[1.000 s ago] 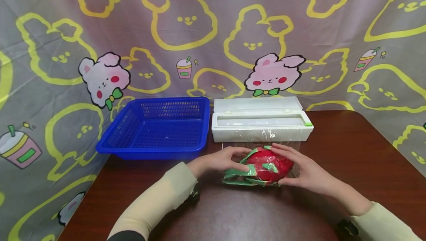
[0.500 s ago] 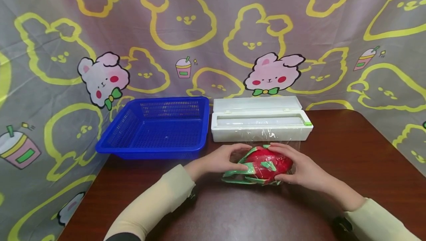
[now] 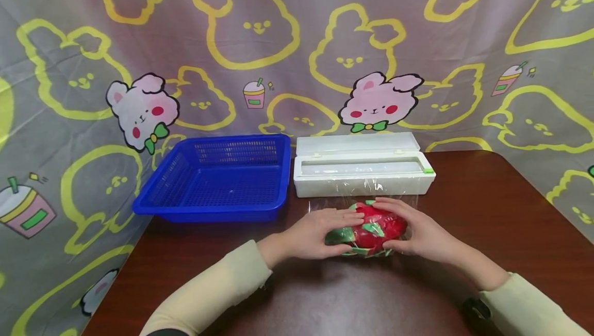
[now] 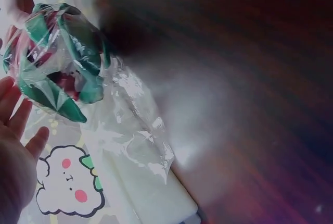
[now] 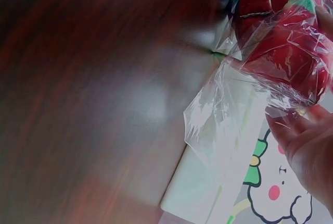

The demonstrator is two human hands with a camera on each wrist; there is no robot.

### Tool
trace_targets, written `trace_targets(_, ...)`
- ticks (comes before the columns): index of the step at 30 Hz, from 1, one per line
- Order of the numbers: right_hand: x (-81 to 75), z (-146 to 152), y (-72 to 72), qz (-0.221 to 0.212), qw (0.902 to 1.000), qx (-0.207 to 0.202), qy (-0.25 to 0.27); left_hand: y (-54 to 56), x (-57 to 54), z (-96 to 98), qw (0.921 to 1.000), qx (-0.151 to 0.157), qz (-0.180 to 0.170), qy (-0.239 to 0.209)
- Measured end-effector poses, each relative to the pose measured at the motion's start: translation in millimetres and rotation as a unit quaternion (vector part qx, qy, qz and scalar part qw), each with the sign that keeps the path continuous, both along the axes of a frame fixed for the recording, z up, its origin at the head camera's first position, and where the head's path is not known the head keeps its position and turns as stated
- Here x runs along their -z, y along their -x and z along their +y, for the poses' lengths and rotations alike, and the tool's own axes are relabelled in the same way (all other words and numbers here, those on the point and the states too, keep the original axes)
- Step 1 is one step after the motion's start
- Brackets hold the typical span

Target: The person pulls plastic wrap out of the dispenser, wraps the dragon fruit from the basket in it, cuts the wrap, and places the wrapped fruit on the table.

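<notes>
A red dragon fruit [image 3: 379, 230] with green scales lies on the table in front of the white box, with clear cling film around it. My right hand [image 3: 424, 228] holds its right end, fingers over the far side and thumb at the front. At the leafy end is my left hand [image 3: 315, 233], its fingers laid fairly straight over the wrapped leaves and its thumb low in front. In the left wrist view, film covers the green leaf tips [image 4: 54, 96]. Loose film [image 5: 210, 114] runs from the fruit towards the box in the right wrist view.
The white cling film box [image 3: 364, 185] stands behind the fruit, lid raised, a film roll inside and a green slider at its right end. To its left is a blue perforated basket [image 3: 213, 211]. A patterned curtain [image 3: 297, 42] hangs behind the brown table [image 3: 501, 222].
My left hand has shifted right and forward, its fingers now lying over the leafy end of the fruit. My right hand has closed in slightly, its thumb moving onto the front of the fruit.
</notes>
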State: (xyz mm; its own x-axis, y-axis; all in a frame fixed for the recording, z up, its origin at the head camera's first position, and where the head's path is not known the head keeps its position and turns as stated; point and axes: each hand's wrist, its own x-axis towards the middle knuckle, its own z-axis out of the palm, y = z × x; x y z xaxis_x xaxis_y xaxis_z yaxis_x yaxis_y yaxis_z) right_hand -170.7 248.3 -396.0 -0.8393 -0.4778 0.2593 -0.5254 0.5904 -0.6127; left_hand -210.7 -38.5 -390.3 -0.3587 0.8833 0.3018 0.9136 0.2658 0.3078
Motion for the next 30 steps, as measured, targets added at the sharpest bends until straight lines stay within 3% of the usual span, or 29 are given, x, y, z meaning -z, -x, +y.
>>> trace_targets(8, 0.5, -1, 0.2, -0.006, 0.9999, -0.003, 0.008, 3.6, 1.0, -2.2, 0.9955, -0.042, 0.008, 0.084)
trace_targets(11, -0.6, -2, 1.0, -0.004, 1.0, 0.0, 0.008, 5.5, 1.5, -2.8, 0.9937, -0.057, -0.008, 0.096)
trace_targets(17, -1.9, -2, 4.3, -0.008, 0.9999, 0.003, 0.009, 9.2, 5.1, -1.3, 0.9895, -0.047, -0.112, 0.078)
trace_targets(25, -3.1, 1, 9.2, -0.038, 0.999, 0.022, 0.01, 19.5, 2.0, 5.1, 0.9887, -0.041, -0.132, 0.058)
trace_targets(30, -5.9, 3, 14.2, -0.037, 0.9992, 0.011, 0.007, 25.9, 1.0, 6.2, 0.9837, -0.045, -0.167, 0.048)
